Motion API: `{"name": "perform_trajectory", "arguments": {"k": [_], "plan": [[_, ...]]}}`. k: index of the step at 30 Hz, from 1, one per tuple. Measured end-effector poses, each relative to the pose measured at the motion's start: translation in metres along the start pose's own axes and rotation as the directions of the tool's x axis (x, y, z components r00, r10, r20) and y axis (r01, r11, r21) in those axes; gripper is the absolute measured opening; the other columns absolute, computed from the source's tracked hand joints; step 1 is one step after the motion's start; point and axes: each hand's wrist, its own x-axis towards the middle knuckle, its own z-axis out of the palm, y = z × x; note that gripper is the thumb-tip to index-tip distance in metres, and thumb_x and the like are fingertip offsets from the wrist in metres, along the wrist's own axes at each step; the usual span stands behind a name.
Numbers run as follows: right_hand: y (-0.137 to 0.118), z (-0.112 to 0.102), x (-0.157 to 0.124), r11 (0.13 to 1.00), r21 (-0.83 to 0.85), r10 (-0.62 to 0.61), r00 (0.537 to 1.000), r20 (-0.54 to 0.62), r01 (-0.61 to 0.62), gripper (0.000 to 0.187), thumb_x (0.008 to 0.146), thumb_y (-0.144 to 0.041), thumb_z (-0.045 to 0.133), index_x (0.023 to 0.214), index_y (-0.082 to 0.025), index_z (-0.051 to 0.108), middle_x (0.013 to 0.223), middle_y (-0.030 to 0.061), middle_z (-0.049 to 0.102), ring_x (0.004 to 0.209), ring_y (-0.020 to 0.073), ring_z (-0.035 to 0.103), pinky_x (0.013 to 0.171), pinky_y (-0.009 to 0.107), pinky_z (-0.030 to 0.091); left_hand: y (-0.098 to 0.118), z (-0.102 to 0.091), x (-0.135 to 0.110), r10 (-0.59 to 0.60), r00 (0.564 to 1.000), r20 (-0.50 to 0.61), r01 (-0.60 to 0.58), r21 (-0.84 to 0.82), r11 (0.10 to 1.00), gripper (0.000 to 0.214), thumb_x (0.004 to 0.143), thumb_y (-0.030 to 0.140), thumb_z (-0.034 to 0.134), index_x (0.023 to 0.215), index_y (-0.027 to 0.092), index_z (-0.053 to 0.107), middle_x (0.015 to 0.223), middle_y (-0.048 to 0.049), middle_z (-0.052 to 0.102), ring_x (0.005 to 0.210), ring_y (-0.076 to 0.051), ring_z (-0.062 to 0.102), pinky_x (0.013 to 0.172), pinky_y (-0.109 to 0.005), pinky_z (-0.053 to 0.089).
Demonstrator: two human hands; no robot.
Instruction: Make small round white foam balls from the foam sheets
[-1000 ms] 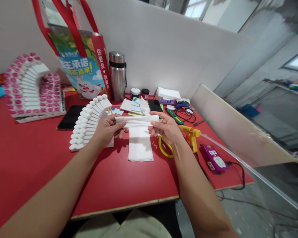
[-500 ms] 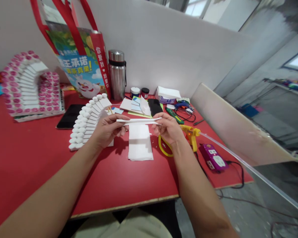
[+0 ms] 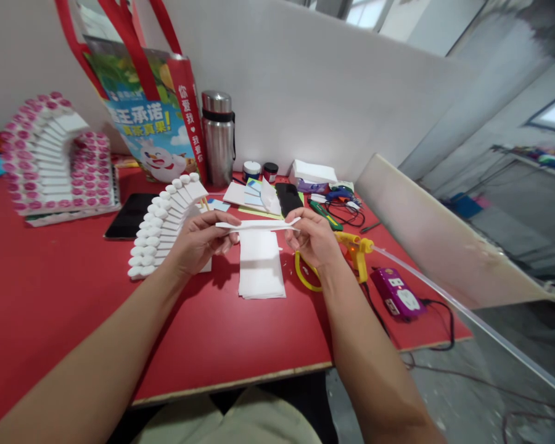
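Both hands hold a folded white paper strip [image 3: 258,225] level above the red table [image 3: 50,290]. My left hand [image 3: 198,240] pinches its left end and my right hand [image 3: 313,237] pinches its right end. Under the strip lies a stack of white paper sheets [image 3: 260,270]. A fan of white paper pieces with rounded tips [image 3: 164,228] stands just left of my left hand.
A pink-tipped paper fan [image 3: 50,160] stands far left. At the back are a shopping bag [image 3: 152,123], a steel flask [image 3: 218,139], two small jars [image 3: 260,171] and a tissue pack [image 3: 312,176]. A tablet [image 3: 130,216], glue gun [image 3: 356,250], yellow ring [image 3: 305,274] and power strip [image 3: 395,296] lie around.
The strip has been flattened from a wide rolled band into a thin folded edge, and both hands have lifted it slightly.
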Motion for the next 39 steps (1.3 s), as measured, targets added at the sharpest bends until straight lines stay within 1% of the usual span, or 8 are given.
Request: {"name": "perform_trajectory", "arguments": {"k": [7,12,18,20,28,33,36,39], "plan": [[-0.001,-0.001,0.000,0.999,-0.021,0.029,0.999,0.012,-0.029,0.023,0.073,-0.032,0.080,0.083,-0.017,0.066,0.057,-0.0017,0.069,0.035,0.0085,0.052,0.036,0.018,0.042,-0.002,-0.002,0.001,-0.005,0.999,0.040,0.002,0.067,0.998,0.021,0.082,0.030,0.078,0.087,0.013,0.066,0.066,-0.0052,0.073,0.040,-0.011,0.058,0.037,-0.018,0.039],[0.000,-0.001,0.000,1.000,-0.020,0.021,1.000,0.017,-0.020,0.022,0.074,-0.032,0.081,0.083,-0.017,0.068,0.057,-0.0014,0.070,0.035,0.0084,0.053,0.035,0.018,0.040,-0.001,-0.001,0.001,-0.001,1.000,0.010,0.000,0.042,0.999,0.024,0.079,0.030,0.080,0.086,0.012,0.066,0.065,-0.0060,0.072,0.039,-0.011,0.058,0.036,-0.019,0.040],[-0.003,0.002,-0.001,0.999,0.002,0.045,0.999,-0.012,-0.045,0.024,0.074,-0.027,0.076,0.096,-0.016,0.074,0.055,-0.0020,0.069,0.036,0.0071,0.051,0.037,0.016,0.038,0.001,0.001,0.000,0.022,1.000,0.011,-0.021,-0.015,1.000,0.030,0.080,0.023,0.078,0.107,0.012,0.071,0.063,-0.0056,0.073,0.037,-0.011,0.057,0.035,-0.018,0.039],[-0.003,0.003,-0.002,0.999,0.014,0.050,0.998,-0.029,-0.050,0.027,0.074,-0.026,0.074,0.099,-0.016,0.074,0.054,-0.0027,0.068,0.035,0.0067,0.050,0.036,0.016,0.038,0.001,0.002,0.000,0.032,0.999,0.010,-0.032,-0.035,0.999,0.025,0.080,0.021,0.076,0.104,0.013,0.072,0.063,-0.0052,0.074,0.037,-0.011,0.057,0.035,-0.017,0.039],[-0.001,0.009,0.000,0.999,0.044,-0.005,0.999,-0.049,0.007,0.011,0.069,-0.022,0.066,0.078,-0.018,0.069,0.050,-0.0028,0.066,0.031,0.0084,0.047,0.031,0.018,0.034,0.001,0.003,-0.002,0.024,1.000,0.002,-0.024,-0.041,0.999,0.007,0.079,0.019,0.069,0.085,0.016,0.068,0.063,-0.0037,0.073,0.043,-0.013,0.063,0.041,-0.020,0.047],[-0.002,0.011,-0.003,0.999,-0.001,-0.037,0.999,-0.010,0.037,0.014,0.073,-0.030,0.067,0.079,-0.018,0.069,0.056,0.0003,0.069,0.036,0.0107,0.055,0.036,0.020,0.043,0.000,0.001,-0.001,0.005,1.000,-0.006,-0.005,0.003,1.000,0.012,0.080,0.026,0.072,0.083,0.015,0.068,0.065,-0.0055,0.073,0.045,-0.016,0.065,0.043,-0.023,0.049],[-0.001,0.012,-0.004,0.997,-0.048,-0.066,0.997,-0.044,0.064,0.020,0.076,-0.038,0.075,0.076,-0.019,0.068,0.059,0.0000,0.068,0.042,0.0123,0.060,0.037,0.021,0.043,-0.002,0.001,0.000,-0.005,0.999,-0.051,0.007,0.052,0.999,0.023,0.080,0.034,0.079,0.078,0.015,0.065,0.060,-0.0047,0.071,0.040,-0.014,0.060,0.038,-0.021,0.044],[-0.001,0.011,-0.005,0.991,-0.114,-0.082,0.994,-0.073,0.073,0.021,0.075,-0.037,0.080,0.078,-0.020,0.070,0.058,-0.0014,0.067,0.044,0.0116,0.060,0.037,0.020,0.042,-0.002,0.000,0.000,0.004,0.998,-0.066,0.002,0.096,0.995,0.028,0.078,0.034,0.083,0.093,0.014,0.071,0.058,-0.0031,0.070,0.039,-0.011,0.058,0.038,-0.020,0.044]]}}
